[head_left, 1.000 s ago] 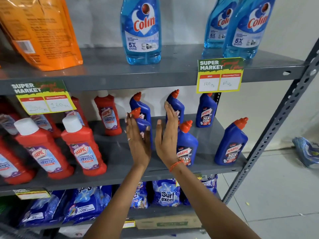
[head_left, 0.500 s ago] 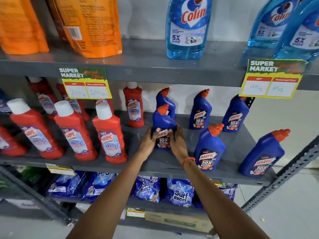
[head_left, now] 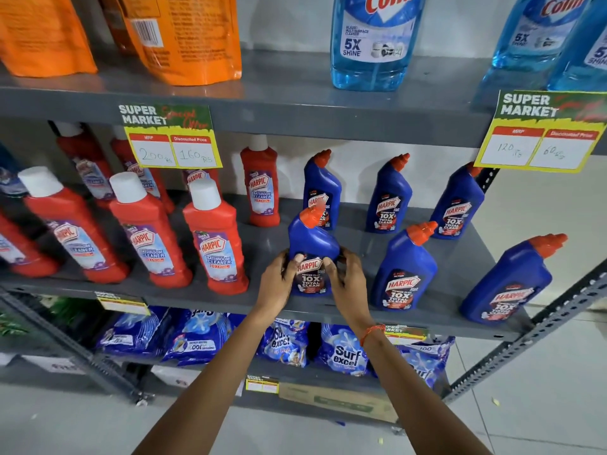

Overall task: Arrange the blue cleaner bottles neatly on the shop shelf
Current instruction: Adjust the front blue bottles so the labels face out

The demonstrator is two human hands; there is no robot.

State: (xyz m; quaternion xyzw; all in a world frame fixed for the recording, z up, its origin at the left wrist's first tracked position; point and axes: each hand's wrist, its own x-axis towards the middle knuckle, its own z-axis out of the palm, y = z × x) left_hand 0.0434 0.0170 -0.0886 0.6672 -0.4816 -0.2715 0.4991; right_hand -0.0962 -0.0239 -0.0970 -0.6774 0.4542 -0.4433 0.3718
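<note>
Several blue cleaner bottles with orange caps stand on the grey middle shelf (head_left: 361,318). My left hand (head_left: 277,284) and my right hand (head_left: 346,284) grip the front-left blue bottle (head_left: 312,244) from both sides, near the shelf's front edge. To its right stand a second front bottle (head_left: 405,267) and a third (head_left: 509,280) near the shelf's right end. Behind them is a back row of three blue bottles: one (head_left: 322,185), another (head_left: 391,195) and the last (head_left: 458,205) at the right.
Red bathroom cleaner bottles (head_left: 213,238) fill the left half of the same shelf. Light blue glass cleaner bottles (head_left: 371,41) and orange pouches (head_left: 184,37) sit on the shelf above. Two price tags (head_left: 170,139) hang from its edge. Blue detergent packs (head_left: 341,349) lie below.
Both hands went from open palms beside the bottle to gripping it. The held bottle has come forward towards the shelf's front edge. The camera moved closer and to the left.
</note>
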